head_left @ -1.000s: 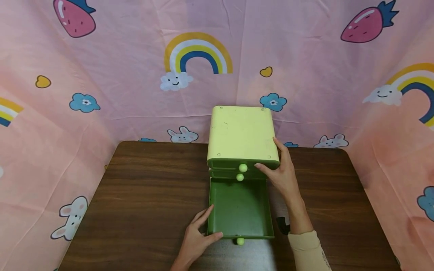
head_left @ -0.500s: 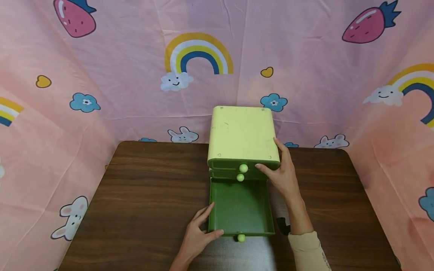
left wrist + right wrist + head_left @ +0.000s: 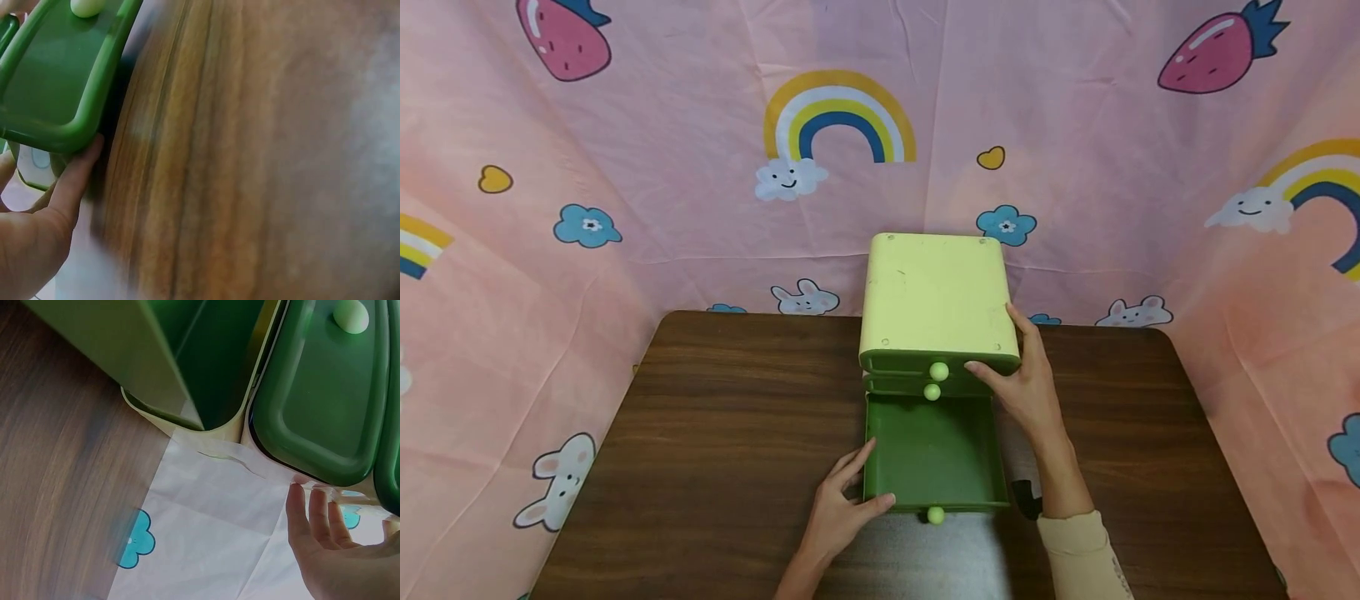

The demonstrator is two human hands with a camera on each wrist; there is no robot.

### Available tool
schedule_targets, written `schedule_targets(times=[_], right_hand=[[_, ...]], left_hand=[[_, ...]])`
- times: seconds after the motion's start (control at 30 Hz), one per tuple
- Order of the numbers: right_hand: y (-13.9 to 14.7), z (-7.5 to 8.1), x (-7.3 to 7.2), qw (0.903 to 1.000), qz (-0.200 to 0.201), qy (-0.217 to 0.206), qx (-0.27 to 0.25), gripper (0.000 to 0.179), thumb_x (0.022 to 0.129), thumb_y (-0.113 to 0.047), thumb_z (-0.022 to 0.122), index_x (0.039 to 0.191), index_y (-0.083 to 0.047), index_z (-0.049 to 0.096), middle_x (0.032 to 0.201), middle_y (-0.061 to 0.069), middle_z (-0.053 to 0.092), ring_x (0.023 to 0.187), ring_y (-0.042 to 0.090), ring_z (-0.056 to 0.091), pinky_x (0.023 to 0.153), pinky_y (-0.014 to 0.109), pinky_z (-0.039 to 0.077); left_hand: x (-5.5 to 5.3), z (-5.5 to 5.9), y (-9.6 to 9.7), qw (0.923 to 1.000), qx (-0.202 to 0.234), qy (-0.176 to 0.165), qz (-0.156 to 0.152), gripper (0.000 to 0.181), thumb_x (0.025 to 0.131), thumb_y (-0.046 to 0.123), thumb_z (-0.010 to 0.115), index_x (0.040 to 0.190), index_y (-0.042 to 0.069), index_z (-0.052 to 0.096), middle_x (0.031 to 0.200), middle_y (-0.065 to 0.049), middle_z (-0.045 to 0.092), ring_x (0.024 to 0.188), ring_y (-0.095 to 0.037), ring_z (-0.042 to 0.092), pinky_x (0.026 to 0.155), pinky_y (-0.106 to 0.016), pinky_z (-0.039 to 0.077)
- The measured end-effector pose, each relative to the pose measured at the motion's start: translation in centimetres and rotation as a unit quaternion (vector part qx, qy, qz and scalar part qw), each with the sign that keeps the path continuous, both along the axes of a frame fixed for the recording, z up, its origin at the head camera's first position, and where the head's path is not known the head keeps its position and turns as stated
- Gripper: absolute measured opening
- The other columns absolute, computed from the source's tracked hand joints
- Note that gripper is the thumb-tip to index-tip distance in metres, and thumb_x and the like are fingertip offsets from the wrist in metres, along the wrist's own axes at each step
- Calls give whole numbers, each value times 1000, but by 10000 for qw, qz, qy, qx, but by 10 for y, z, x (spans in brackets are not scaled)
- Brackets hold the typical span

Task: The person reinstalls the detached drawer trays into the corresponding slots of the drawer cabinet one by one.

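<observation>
A small cabinet point(image 3: 938, 292) with a pale yellow shell stands at the back of the table, its green drawer fronts bearing round light-green knobs. Its bottom drawer point(image 3: 936, 454) is pulled out toward me, with a bare green inside. At that drawer's front left corner, my left hand point(image 3: 841, 510) has the thumb against the front and the fingers along the side; the left wrist view shows the thumb at the green corner point(image 3: 75, 134). My right hand point(image 3: 1028, 387) grips the cabinet's upper right front corner, thumb on the front, fingers point(image 3: 319, 512) along the side.
The dark wood table point(image 3: 737, 433) spreads out on both sides of the cabinet. Behind it hangs a pink printed cloth point(image 3: 700, 125), which also encloses both sides. A small black object point(image 3: 1024, 500) shows beside my right wrist.
The bottom drawer has slid partway back toward the cabinet, and my left hand has moved forward with it. My right hand has stayed at the cabinet's corner.
</observation>
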State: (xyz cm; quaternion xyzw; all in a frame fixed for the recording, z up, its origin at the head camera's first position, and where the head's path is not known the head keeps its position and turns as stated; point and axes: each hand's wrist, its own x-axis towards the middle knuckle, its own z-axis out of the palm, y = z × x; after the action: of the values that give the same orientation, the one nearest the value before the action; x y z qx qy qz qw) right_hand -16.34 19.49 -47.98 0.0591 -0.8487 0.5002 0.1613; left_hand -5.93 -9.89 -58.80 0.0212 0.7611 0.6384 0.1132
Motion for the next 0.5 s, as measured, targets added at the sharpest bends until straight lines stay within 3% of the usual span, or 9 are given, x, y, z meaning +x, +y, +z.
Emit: schedule_targets(times=[0.3, 0.5], right_hand=[[-2, 1, -1, 9999, 27, -78, -94, 96, 80, -4, 83, 157, -11, 26, 160, 16, 25, 147, 36, 23, 110, 62, 26], [0, 1, -1, 9999, 25, -83, -64, 96, 82, -12, 83, 158, -24, 26, 161, 6, 25, 148, 28, 24, 110, 60, 28]], left_hand=[[-9, 4, 0, 9998, 17, 154, -135, 78, 82, 19, 84, 151, 23, 46, 147, -12, 44, 115, -35, 59, 76, -28, 56], [-10, 2, 0, 9999, -43, 105, -125, 78, 83, 20, 84, 150, 25, 46, 147, -11, 44, 114, -34, 59, 76, -28, 56]])
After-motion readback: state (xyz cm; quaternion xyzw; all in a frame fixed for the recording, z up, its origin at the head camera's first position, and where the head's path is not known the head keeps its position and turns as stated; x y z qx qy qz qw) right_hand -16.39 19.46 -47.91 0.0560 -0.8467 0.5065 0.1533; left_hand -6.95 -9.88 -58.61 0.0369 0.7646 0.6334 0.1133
